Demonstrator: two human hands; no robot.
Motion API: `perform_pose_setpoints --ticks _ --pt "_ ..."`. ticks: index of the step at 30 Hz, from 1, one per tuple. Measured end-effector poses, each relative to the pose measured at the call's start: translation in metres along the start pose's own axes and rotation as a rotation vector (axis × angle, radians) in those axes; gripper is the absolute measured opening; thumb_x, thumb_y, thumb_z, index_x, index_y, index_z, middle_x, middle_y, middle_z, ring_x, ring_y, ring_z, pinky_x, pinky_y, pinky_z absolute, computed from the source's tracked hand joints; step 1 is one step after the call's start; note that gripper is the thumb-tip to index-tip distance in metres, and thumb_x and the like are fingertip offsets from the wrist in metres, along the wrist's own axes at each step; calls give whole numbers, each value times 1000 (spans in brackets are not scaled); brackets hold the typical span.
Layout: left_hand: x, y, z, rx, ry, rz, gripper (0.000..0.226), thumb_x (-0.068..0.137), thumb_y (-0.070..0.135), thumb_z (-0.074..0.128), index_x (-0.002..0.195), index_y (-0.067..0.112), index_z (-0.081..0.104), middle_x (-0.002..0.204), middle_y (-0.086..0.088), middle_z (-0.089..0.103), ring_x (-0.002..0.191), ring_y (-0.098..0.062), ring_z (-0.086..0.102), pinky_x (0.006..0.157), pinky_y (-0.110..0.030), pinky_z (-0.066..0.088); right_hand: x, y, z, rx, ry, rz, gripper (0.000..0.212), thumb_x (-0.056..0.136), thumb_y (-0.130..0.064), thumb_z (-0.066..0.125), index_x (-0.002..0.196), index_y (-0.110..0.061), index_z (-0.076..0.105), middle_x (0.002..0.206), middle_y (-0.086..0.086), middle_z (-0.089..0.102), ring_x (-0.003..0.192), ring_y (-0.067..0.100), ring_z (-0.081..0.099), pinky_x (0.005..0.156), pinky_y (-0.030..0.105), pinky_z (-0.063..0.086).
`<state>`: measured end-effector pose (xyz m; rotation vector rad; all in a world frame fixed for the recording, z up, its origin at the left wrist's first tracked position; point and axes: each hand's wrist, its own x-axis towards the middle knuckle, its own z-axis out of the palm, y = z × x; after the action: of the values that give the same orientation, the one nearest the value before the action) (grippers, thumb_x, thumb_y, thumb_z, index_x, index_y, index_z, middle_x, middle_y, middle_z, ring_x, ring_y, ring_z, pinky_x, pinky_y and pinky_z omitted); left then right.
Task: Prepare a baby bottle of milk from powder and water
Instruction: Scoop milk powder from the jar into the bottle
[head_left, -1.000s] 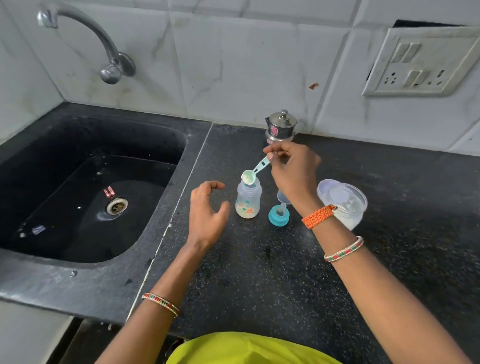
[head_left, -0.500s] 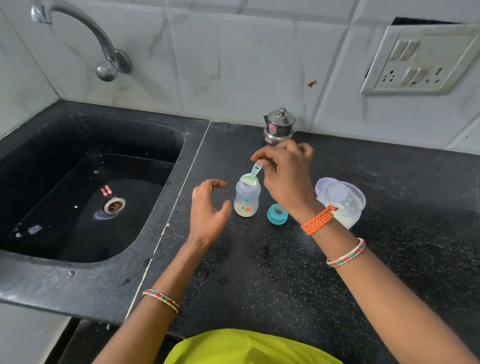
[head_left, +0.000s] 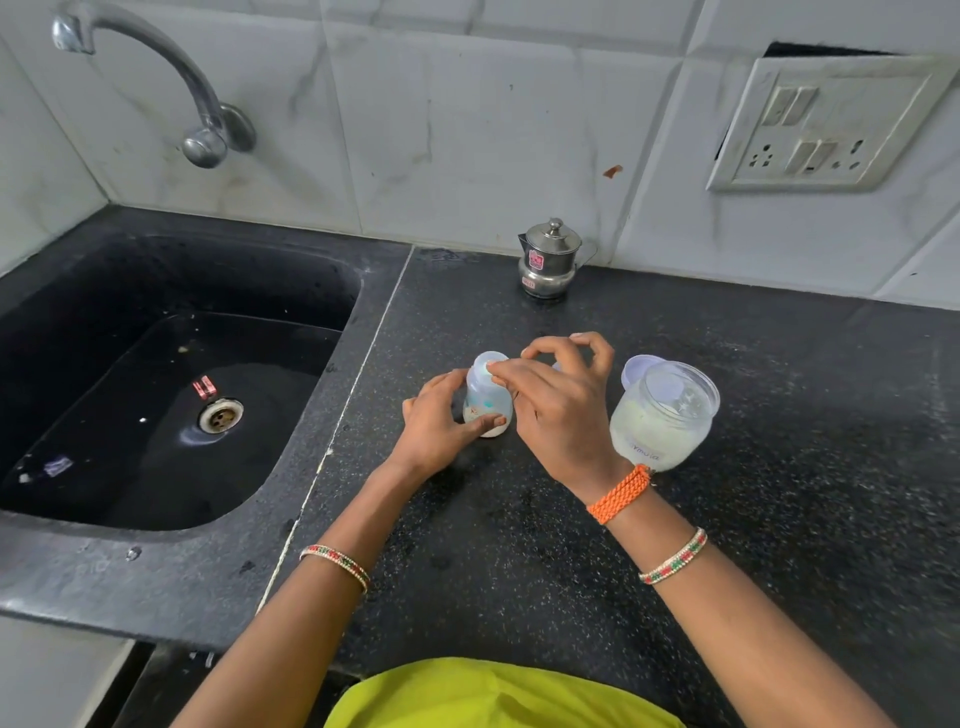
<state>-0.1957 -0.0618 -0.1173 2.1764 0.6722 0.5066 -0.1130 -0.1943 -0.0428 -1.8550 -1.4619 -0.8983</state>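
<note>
Beside the black stone counter's sink edge (head_left: 363, 364), my left hand (head_left: 436, 431) now clasps the small clear baby bottle (head_left: 485, 402) (earlier apart, fingers curled open); my right hand (head_left: 561, 415) has dropped over it, fingers half-curled, grip unclear.

A baby bottle (head_left: 485, 400) stands upright on the counter (head_left: 519, 545), right of the sink (head_left: 156, 395), between the left hand (head_left: 436, 423) and right hand (head_left: 558, 410). Just right of the right hand stands the powder jar (head_left: 662, 421). Behind, near the wall, sits a lidded metal pot (head_left: 549, 260)

Clear baby bottle (head_left: 487, 402) upright on counter, powder jar (head_left: 662, 415) nearby, open.
</note>
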Motion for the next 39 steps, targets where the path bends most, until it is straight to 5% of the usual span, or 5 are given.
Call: perform_pose_setpoints --ticks 7,19,24,29,39 --pt "-1 -3 2 6 27 20 46 77 44 70 116 27 53 110 11 59 110 -13 49 86 -34 23 3 -3 2 68 3 73 15 76 -4 69 86 -15 73 72 -6 71 80 19 62 89 39 28" --pt "-3 -9 5 17 -67 -16 65 76 46 72 129 34 37 130 11 53 125 -16 45 92 -33 16 26 54 -42 631 224 848 11 87 -5 63 94 -10 69 84 -1 68 77 1 61 72 15 46" --pt "-26 -12 7 -145 163 71 104 67 78 55 146 22 16 148 3 25 137 -10 20 113 -45 18 7 105 -74 461 298 989 12 85 -7 64 94 -15 59 75 -5 62 63 3 57 61 23 46" --pt "-32 12 11 -225 481 231 69 80 71 44 130 24 35 129 7 37 122 -12 35 102 -42 35 -18 114 -84 139 208 977 11 81 -13 69 78 -21 61 70 -6 63 63 7 59 71 39 56" --pt "-14 87 21 -144 508 652 26 86 19 52 111 16 47 113 3 48 112 -5 39 91 -42 39 -34 104 -65 -394 -329 651 27 81 -35 59 82 -14 76 93 5 60 96 27 47 87 40 27"
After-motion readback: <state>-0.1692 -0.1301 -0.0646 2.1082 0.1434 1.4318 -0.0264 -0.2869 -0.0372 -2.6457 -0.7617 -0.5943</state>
